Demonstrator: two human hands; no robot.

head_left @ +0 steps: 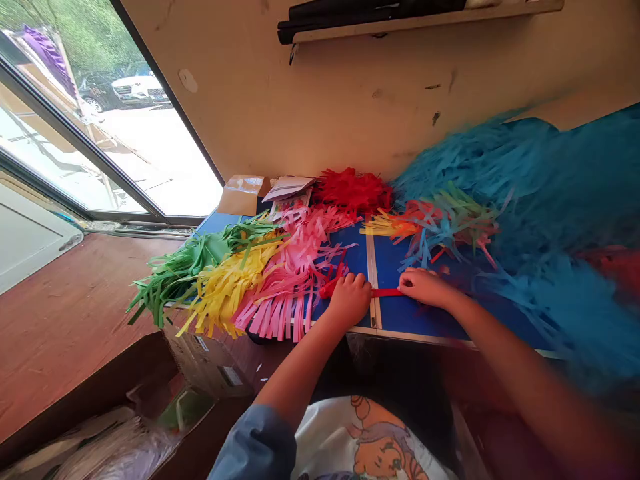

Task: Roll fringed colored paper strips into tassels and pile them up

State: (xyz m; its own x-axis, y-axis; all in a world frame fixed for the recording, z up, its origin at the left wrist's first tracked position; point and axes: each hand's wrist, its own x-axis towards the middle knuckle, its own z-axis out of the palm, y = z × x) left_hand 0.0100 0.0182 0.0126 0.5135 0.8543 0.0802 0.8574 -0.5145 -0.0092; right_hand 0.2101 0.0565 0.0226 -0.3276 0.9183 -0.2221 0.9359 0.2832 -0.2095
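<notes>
My left hand point(353, 297) is closed round one part of a red paper strip point(386, 293), with a bunched red end sticking out on its left side. The strip runs level across to my right hand point(417, 285), whose fingers pinch its other end. Both hands are low over the blue table point(400, 319), near its front edge. Beside my left hand lies fringed pink paper point(295, 273), then yellow fringe point(235, 280) and green fringe point(200, 260). Beyond my right hand is a mixed multicoloured fringe bunch point(445, 220).
Red fringe point(355, 191) lies at the back by the wall, near a brown envelope point(243, 195) and papers point(289, 188). A large blue fringe heap point(550, 187) covers the right side. An open cardboard box point(100, 380) stands at lower left. Overhead is a shelf point(425, 23).
</notes>
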